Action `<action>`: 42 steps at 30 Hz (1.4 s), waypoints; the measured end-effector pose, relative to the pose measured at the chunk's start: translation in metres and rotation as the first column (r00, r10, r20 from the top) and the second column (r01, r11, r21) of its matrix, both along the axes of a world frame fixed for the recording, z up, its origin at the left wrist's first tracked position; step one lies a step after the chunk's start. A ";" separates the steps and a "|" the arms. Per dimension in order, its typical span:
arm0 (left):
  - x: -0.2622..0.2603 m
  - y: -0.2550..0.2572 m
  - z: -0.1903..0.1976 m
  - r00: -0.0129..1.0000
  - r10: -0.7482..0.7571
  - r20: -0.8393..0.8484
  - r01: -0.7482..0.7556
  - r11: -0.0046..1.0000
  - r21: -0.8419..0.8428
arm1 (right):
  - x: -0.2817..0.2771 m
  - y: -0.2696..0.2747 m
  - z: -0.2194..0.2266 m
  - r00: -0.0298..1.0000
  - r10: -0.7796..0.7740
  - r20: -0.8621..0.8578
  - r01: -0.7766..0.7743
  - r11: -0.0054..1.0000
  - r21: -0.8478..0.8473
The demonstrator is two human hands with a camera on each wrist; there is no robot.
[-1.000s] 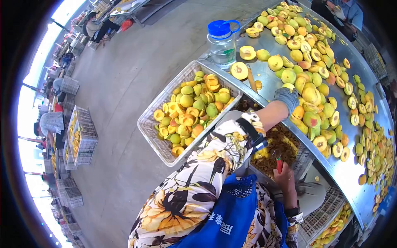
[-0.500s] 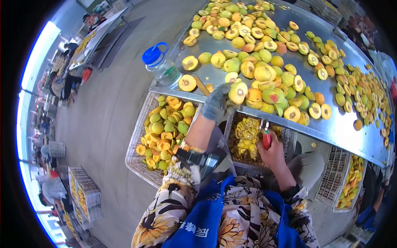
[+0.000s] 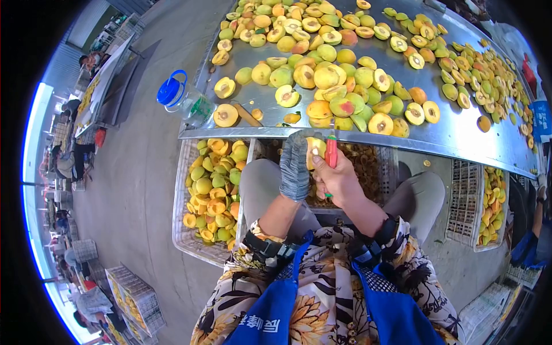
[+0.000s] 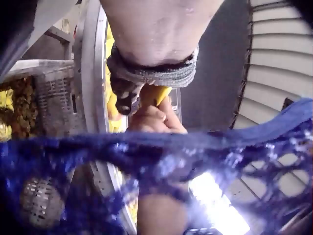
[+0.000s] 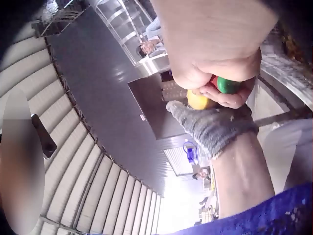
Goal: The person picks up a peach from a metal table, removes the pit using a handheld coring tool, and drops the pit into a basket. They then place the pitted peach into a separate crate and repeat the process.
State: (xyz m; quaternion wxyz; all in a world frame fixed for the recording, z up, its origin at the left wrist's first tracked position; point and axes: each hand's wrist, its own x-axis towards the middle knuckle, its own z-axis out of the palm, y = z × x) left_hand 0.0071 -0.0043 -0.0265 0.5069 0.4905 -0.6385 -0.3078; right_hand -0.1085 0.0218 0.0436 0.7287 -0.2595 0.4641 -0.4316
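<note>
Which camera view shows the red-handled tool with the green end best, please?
The head view: most of the red-handled tool shows in the right hand. The right wrist view shows its green end and little red; the left wrist view, none.

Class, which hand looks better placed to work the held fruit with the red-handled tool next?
The right, probably: the right hand already grips the red-handled tool close beside the fruit, while the gloved left hand is occupied holding that fruit.
</note>
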 end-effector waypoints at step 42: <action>-0.003 -0.023 0.020 0.542 -0.016 -0.840 0.710 0.544 0.447 | -0.046 0.026 -0.047 0.624 0.203 -0.755 -0.565 0.785 -0.256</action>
